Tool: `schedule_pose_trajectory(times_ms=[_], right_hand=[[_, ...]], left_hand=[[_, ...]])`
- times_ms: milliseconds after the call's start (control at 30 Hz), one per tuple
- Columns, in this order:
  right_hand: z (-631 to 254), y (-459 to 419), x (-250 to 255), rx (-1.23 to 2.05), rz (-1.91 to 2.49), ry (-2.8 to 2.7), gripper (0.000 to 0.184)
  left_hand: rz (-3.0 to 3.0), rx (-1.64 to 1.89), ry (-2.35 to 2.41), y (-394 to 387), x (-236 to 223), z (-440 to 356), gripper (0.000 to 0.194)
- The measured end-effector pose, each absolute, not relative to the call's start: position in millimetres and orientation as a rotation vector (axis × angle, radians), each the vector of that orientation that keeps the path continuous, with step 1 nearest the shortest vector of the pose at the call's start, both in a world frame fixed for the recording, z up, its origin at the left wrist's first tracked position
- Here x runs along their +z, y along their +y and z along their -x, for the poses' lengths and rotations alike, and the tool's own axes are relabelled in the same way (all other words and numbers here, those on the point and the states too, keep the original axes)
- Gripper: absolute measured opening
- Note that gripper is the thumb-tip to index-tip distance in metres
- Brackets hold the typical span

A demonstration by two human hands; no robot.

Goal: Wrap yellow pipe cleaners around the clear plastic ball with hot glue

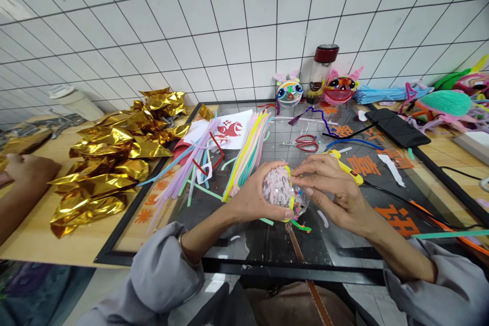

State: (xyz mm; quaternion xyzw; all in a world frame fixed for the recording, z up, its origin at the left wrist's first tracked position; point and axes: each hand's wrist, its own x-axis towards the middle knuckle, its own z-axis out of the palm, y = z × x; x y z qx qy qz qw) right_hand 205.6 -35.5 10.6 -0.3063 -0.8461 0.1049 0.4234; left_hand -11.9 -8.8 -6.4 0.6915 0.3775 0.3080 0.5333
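Observation:
My left hand [252, 196] is wrapped round a clear plastic ball [277, 188] with a mottled pink and grey side. A yellow pipe cleaner [292, 198] runs along the ball's seam, and small coloured bits show through its right side. Fingertips of my right hand [332, 188] are pinched together at the yellow strip near the top of the seam; exactly what lies between them is partly hidden. A green pipe cleaner piece [301, 226] sticks out below the ball. Just behind my right hand lies a yellow glue gun [349, 169] with a black cord.
Bundled pipe cleaners [244, 158], red-handled scissors [306, 143] and a black phone [401, 128] lie on the dark mat. Crumpled gold foil [110, 147] spreads leftward, beside another person's hand [30, 170]. Along the wall stand a glass bottle [321, 76] and decorated balls [289, 91].

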Motion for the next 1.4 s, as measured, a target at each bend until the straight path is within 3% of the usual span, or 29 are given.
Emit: schedule_pose_trajectory(times_ms=[233,433,1400], right_hand=[[-204.0,-36.2,12.7,0.229,0.75,-2.128,0.025],[-203.0,-34.7,8.3,0.245,0.76,-2.115,0.032],[-201.8,-37.4,5.3,0.259,0.799,-2.117,0.03]], left_hand=[[-1.625,0.761,0.873,-8.9,-9.4,10.6,0.098],[-1.675,0.787,0.876,-6.8,-12.0,11.5,0.098],[-1.726,0.798,0.894,-13.0,-8.1,9.0,0.091]])
